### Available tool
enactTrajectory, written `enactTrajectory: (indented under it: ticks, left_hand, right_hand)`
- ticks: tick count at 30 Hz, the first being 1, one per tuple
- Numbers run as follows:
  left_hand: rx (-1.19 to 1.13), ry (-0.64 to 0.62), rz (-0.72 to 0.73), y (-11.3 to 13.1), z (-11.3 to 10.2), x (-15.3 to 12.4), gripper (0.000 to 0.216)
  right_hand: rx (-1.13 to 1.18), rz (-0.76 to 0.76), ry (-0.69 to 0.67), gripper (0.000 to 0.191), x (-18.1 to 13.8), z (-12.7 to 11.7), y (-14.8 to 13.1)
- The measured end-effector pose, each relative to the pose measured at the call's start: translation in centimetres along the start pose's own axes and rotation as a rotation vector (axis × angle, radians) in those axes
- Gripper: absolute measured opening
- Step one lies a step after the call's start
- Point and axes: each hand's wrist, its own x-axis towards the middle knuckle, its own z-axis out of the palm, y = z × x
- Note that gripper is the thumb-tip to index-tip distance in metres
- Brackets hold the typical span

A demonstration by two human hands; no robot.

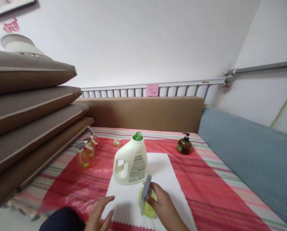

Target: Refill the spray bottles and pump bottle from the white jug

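Right hand (pixel 161 202): fingers closed on the spray bottle (pixel 151 209) at its grey head and neck. Left hand (pixel 100 212): open, thumb and fingers spread, nothing seen in it; partly cut off by the bottom edge of the frame.

Step in hand, as judged: handling the bottle by its top. Good practice would be to keep it upright, pinch low at the neck rather than on the trigger, and bring the left hand to the yellow-green body before any turning or pulling at the head, so the body does not spin or tip. A light hold should do; the body looks thin-walled and may give if squeezed. Main risk: knocking the jug (pixel 127 154) close behind, or squirting by accident.

Position: bottle at lower centre of the frame, over the white mat (pixel 124 199), with the body below the pinch and the right hand coming in from the right side. Left hand well apart from it, to its left. Jug just beyond bottle and hand, green-topped, standing upright. Cannot tell whether the bottle's base rests on the mat, nor whether the head is fully screwed down.
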Motion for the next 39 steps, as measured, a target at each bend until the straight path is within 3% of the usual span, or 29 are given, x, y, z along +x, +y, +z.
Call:
enactTrajectory:
  ticks: [3,7,10,16,18,20,22,25,27,34,36,39]
  left_hand:
    - [-0.183,-0.070,0.025,3.8,3.6,2.5,0.038]
    - [-0.433,-0.255,0.072,7.3,6.3,5.1,0.045]
    - [-0.567,-0.318,0.060,8.3,7.6,6.3,0.048]
    - [-0.686,-0.308,0.042,9.0,9.4,7.1,0.049]
    - [-0.674,-0.282,0.015,9.2,9.8,7.1,0.044]
    - [-0.647,-0.245,0.000,9.5,10.3,6.9,0.041]
    - [-0.627,-0.205,0.000,9.7,10.7,6.6,0.039]
    - [-0.628,-0.174,0.009,9.7,11.0,6.3,0.039]
    - [-0.643,-0.218,0.034,9.6,10.6,6.5,0.041]
    - [-0.717,-0.599,0.116,10.2,7.1,9.4,0.039]
    - [-0.718,-0.600,0.124,10.5,6.8,9.8,0.034]
    - [-0.663,-0.456,0.089,10.7,7.5,9.6,0.031]
  right_hand:
    - [0.029,-0.032,0.030,0.037,0.0,1.1,0.5]
    - [0.121,-0.035,0.044,0.044,0.0,1.3,1.6]
    - [0.198,-0.006,0.057,0.047,0.0,1.2,1.9]
    - [0.562,0.108,0.066,0.053,-0.8,-0.3,0.6]
    - [0.505,0.148,0.191,0.050,-1.3,-0.9,-0.4]
    - [0.313,0.162,0.329,0.049,-1.7,-1.3,-1.9]
    - [0.093,0.118,0.374,0.050,-1.9,-1.2,-3.8]
    - [-0.155,0.042,0.300,0.052,-1.7,-0.7,-6.5]
    - [-0.252,0.039,0.257,0.050,-1.4,-0.1,-7.5]
    - [-0.319,0.071,0.202,0.051,-0.8,0.9,-7.3]
    - [-0.297,0.053,0.203,0.050,-0.7,1.0,-7.0]
    - [-0.261,0.032,0.214,0.049,-0.6,1.3,-6.7]
